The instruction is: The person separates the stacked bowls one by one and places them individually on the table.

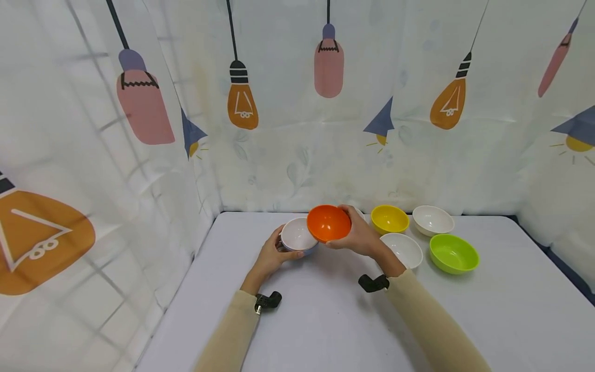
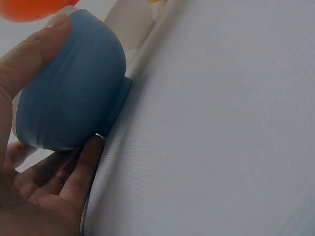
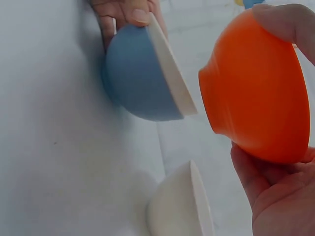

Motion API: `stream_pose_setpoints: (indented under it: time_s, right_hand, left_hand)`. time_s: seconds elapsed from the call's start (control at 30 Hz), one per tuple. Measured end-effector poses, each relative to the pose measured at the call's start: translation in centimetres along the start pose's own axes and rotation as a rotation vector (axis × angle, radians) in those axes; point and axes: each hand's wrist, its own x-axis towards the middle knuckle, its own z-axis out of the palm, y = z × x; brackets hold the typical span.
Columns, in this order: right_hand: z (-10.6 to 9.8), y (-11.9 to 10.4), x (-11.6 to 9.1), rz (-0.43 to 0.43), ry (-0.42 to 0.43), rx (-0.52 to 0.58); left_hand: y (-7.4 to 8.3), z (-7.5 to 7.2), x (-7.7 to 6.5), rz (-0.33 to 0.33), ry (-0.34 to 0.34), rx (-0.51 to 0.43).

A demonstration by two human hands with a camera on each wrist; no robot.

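My left hand [image 1: 271,258] grips a blue bowl [image 2: 74,83] by its side, thumb near the rim. White shows inside and along its rim; whether that is its lining or a nested bowl I cannot tell. Its foot is down at the tabletop. My right hand [image 1: 360,235] holds an orange bowl [image 1: 329,223] between thumb and fingers. In the right wrist view the orange bowl [image 3: 258,88] hangs in the air, apart from the blue bowl [image 3: 140,76]. From the head view, it overlaps the right edge of the white interior [image 1: 296,234].
Right of my hands stand a yellow bowl [image 1: 389,219], a white bowl [image 1: 433,220], a green bowl [image 1: 453,253] and another white bowl [image 1: 404,250] partly behind my right wrist. One more white bowl peeks out behind my right hand. A patterned curtain [image 1: 297,155] backs the white table [image 1: 316,320].
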Motion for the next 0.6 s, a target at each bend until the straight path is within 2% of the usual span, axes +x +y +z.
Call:
stream_pose_setpoints:
  time_s: [0.2, 0.6]
  right_hand:
    - [0.2, 0.7, -1.6, 0.006, 0.032, -0.005]
    - [0.9, 2.2, -4.2, 0.059, 0.034, 0.001]
  left_hand:
    - [-2.7, 0.2, 1.3, 0.031, 0.042, 0.015]
    - [-2.8, 0.2, 1.4, 0.030, 0.048, 0.029]
